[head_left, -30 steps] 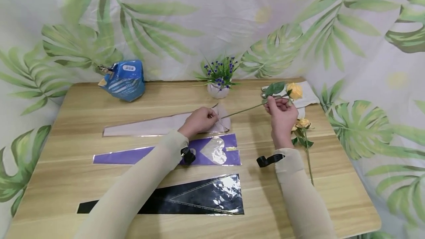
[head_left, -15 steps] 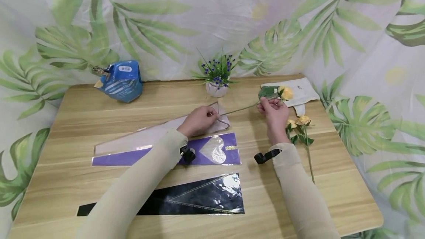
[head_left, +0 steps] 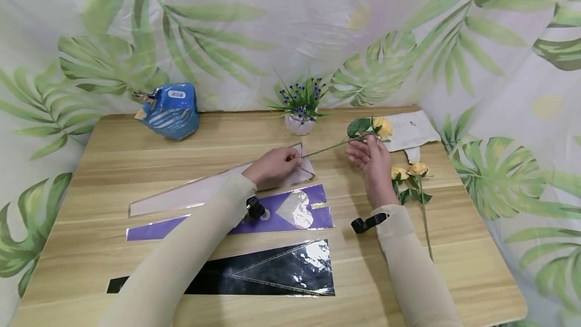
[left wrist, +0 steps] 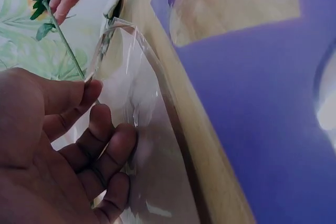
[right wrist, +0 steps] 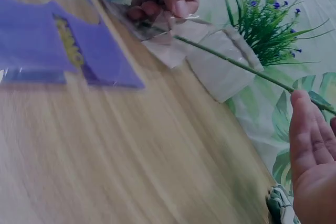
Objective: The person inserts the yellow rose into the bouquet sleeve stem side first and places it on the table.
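My left hand point(head_left: 279, 165) pinches the open end of a pale, clear-fronted sleeve point(head_left: 181, 193) with thumb and finger; its other fingers are curled in the left wrist view. A green stem point(left wrist: 67, 51) runs from that pinch to a yellow rose point(head_left: 382, 127). Near the bloom, my right hand point(head_left: 372, 163) holds the stem between thumb and fingers, the other fingers fairly straight. In the right wrist view the stem point(right wrist: 231, 60) slopes from the sleeve's mouth to the right fingers point(right wrist: 302, 114). Its lower end is hidden by the left hand and sleeve.
A purple sleeve point(head_left: 317, 218) and a black sleeve point(head_left: 272, 271) lie nearer on the table. Two yellow roses point(head_left: 417, 169) lie at the right, beside a white cloth point(head_left: 410, 130). A potted plant point(head_left: 299, 124) and blue bag point(head_left: 174, 115) stand at the back.
The rose and right hand have moved left, toward the left hand. The pale sleeve's narrow end has swung nearer the purple sleeve, whose narrow end has shifted toward the front. The right fingers look straighter.
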A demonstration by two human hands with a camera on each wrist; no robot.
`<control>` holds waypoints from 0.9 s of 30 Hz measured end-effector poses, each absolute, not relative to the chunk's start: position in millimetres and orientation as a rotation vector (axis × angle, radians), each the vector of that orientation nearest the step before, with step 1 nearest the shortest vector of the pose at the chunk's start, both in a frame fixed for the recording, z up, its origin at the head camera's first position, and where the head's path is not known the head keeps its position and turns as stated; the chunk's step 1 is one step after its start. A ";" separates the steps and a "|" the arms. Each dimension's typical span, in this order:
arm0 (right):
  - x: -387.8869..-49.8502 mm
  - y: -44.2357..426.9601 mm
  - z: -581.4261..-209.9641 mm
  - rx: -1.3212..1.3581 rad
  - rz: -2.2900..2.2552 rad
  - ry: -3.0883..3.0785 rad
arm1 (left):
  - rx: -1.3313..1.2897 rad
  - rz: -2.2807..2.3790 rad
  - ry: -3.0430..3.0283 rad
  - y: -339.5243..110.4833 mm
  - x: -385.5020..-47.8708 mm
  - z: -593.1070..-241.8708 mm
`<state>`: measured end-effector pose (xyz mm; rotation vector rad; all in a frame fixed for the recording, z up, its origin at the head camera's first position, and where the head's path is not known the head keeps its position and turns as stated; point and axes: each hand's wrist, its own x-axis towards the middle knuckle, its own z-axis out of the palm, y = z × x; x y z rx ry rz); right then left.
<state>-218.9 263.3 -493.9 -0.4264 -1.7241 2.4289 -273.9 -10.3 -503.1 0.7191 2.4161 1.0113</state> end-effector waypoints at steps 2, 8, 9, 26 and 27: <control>-218.1 264.1 -492.5 -0.393 2.442 -1.716 | 0.727 1.007 2.421 -12.9 -274.0 -501.4; -218.6 265.6 -494.2 -0.429 2.338 -1.794 | 0.733 0.963 2.423 -16.2 -274.3 -496.1; -218.0 265.0 -494.5 -0.438 2.324 -1.798 | 0.738 0.955 2.423 -15.9 -274.7 -495.7; -208.2 244.6 -504.7 -0.420 2.361 -1.960 | 0.892 0.778 2.574 -5.4 -272.8 -481.2; -207.6 243.9 -505.0 -0.414 2.374 -1.964 | 0.894 0.785 2.577 -5.3 -272.6 -480.5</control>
